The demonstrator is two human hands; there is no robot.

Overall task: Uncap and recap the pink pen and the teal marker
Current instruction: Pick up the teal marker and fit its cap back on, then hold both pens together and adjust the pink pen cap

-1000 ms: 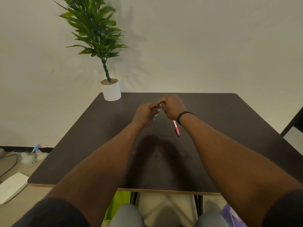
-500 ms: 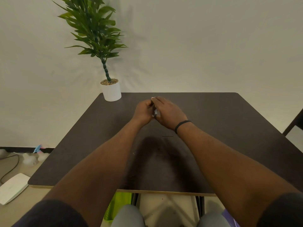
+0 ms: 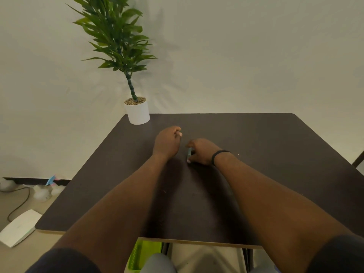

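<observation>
My right hand rests on the dark table and grips a teal pen, which stands roughly upright at its fingertips with the lower end at the tabletop. My left hand hovers just left of it and a little farther back. Its fingers are curled, and a small white piece is pinched at their tips. The two hands are apart. A black band circles my right wrist. No pink pen is in sight.
A green plant in a white pot stands on the table's far left corner. A green basket sits under the near edge. On the floor at left lie a white flat box and a cable. A dark chair part shows at right.
The hands were joined on the teal pen and have pulled apart. The right hand came back toward me with the pen. The left moved slightly away with the white piece.
</observation>
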